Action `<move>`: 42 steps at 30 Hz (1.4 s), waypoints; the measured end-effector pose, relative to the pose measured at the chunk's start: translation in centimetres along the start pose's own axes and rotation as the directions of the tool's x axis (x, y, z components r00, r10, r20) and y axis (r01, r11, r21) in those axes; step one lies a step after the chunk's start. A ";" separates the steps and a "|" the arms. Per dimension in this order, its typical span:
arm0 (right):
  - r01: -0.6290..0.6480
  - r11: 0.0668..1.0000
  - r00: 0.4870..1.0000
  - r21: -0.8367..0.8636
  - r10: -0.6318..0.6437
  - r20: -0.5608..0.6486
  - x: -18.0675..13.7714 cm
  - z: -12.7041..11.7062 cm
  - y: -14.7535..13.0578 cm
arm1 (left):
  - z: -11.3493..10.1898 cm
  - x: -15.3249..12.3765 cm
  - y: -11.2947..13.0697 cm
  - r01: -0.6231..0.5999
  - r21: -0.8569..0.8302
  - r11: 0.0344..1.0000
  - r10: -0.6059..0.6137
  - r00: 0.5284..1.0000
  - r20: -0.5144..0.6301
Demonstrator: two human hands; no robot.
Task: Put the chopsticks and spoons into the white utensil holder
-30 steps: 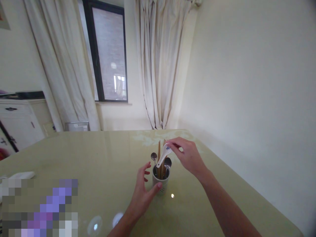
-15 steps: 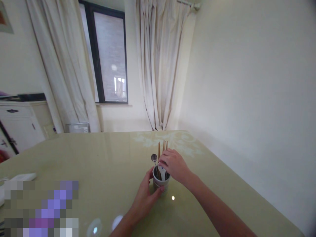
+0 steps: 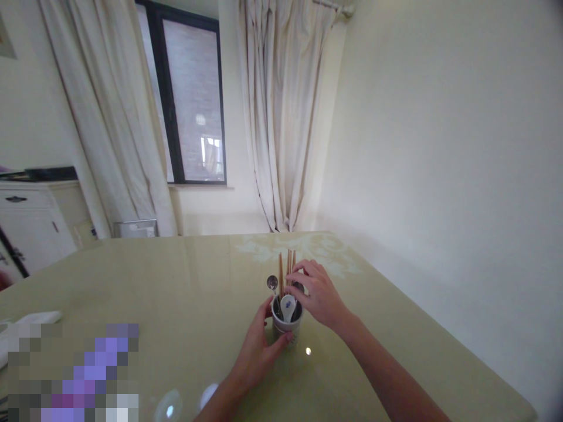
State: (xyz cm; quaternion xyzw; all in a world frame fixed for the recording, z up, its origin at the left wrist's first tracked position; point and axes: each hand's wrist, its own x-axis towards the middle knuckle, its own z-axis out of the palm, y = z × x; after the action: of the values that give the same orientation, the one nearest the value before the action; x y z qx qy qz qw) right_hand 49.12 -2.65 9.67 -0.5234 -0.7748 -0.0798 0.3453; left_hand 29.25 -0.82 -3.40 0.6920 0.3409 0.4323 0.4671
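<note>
A grey utensil cup (image 3: 285, 334) stands on the table, with my left hand (image 3: 259, 349) wrapped round its left and near side. In the cup are a white ceramic spoon (image 3: 288, 306) with a blue mark, a metal spoon (image 3: 272, 283) leaning left, and several wooden chopsticks (image 3: 281, 272). My right hand (image 3: 317, 293) hovers over the cup's right side, thumb and fingers apart, close to the chopsticks. Another dark, round spoon head (image 3: 298, 288) shows partly behind its fingers. I cannot tell whether the fingertips touch anything.
The cup rests on a glossy greenish table (image 3: 176, 293). A white object (image 3: 41, 317) lies at the table's left, beside a pixelated patch. Behind are curtains (image 3: 285, 117), a window (image 3: 193, 99) and a white cabinet (image 3: 35, 217). A wall (image 3: 440, 146) runs along the right.
My right hand has let go of the white ceramic spoon, which now sits lower in the cup. The hand has shifted slightly right and its fingers have parted. My left hand still holds the cup.
</note>
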 end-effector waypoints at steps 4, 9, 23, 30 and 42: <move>-0.163 0.929 0.894 0.333 0.282 -0.349 -1.0 1.3 1.6 | -0.3 -0.1 -0.1 0.010 -0.001 1.000 -0.010 1.000 0.012; -0.355 0.624 0.605 0.697 0.721 -0.337 -3.0 5.1 3.1 | -0.9 -0.3 0.1 0.025 -0.060 0.998 -0.025 1.000 -0.002; -0.409 0.232 0.682 0.883 0.721 0.126 -4.5 9.0 2.7 | -1.2 -0.9 -0.8 0.020 0.000 1.000 -0.020 1.000 0.020; -0.422 0.169 0.674 0.891 0.716 0.183 -4.9 9.8 3.6 | -0.5 -1.0 -1.6 -0.048 0.019 0.999 0.048 0.999 -0.008; -0.489 0.224 0.603 0.843 0.785 0.141 -4.6 9.1 5.4 | -3.3 0.0 0.0 0.061 0.029 0.998 -0.044 0.912 -0.408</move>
State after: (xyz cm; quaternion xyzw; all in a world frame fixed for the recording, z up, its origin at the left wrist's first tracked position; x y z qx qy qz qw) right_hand 50.65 0.61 -1.26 -0.5504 -0.3577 0.3581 0.6640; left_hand 26.28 0.35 -2.73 0.5870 0.4579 0.5469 0.3830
